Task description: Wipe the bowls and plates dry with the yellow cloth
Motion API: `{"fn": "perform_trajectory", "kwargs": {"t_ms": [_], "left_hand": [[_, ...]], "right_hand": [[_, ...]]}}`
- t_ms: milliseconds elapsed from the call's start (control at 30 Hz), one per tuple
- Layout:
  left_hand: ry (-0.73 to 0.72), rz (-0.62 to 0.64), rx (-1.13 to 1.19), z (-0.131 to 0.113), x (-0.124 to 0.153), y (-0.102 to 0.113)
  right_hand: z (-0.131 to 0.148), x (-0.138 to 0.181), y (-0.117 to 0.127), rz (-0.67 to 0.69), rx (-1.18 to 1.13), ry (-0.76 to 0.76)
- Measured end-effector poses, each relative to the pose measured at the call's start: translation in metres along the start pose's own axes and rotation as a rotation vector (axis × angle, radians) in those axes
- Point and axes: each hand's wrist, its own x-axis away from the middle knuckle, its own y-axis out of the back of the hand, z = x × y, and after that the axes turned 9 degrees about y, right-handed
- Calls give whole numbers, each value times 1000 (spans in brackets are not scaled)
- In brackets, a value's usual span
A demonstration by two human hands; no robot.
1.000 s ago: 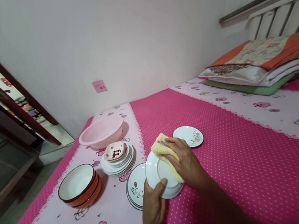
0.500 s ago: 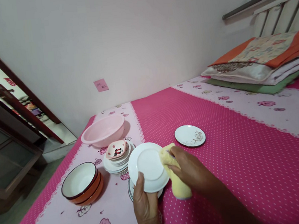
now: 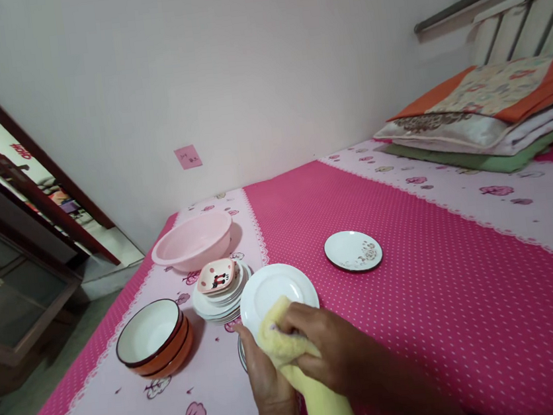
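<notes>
My left hand [image 3: 263,375] is closed on the lower edge of a plain white plate [image 3: 276,289], holding it tilted above the bed. My right hand [image 3: 322,345] grips a yellow cloth [image 3: 303,377] and presses it on the near part of that plate. The cloth hangs down past my wrist. Under the held plate lies a white plate with a dark rim [image 3: 241,355], mostly hidden. A small white patterned plate [image 3: 353,251] lies alone on the pink spread, to the right and farther off.
A stack of white plates [image 3: 217,301] topped by a small pink square dish [image 3: 216,276] sits left of my hands. Stacked orange bowls [image 3: 154,338] and a pink basin [image 3: 193,241] stand nearby. Folded bedding [image 3: 486,117] lies at the far right.
The right hand with the cloth moved from the plate's right edge down over its near part, covering the left thumb. The plate shifted slightly right and tilted more upright.
</notes>
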Motion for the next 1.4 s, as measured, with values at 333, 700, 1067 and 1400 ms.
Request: {"fn": "perform_trajectory", "kwargs": {"t_ms": [333,700,1067,1400], "left_hand": [[-15,3,-10,19,1,-12],[85,89,-34,29,-1,-8],[138,242,55,36,-1,-7],[165,409,240,28,-1,0]], "right_hand": [[-40,-8,40,-595,267,-73],[-73,-15,12,-488,450,75],[-64,-19,-12,-314,576,192],[-58,-17,-19,-52,403,265]]}}
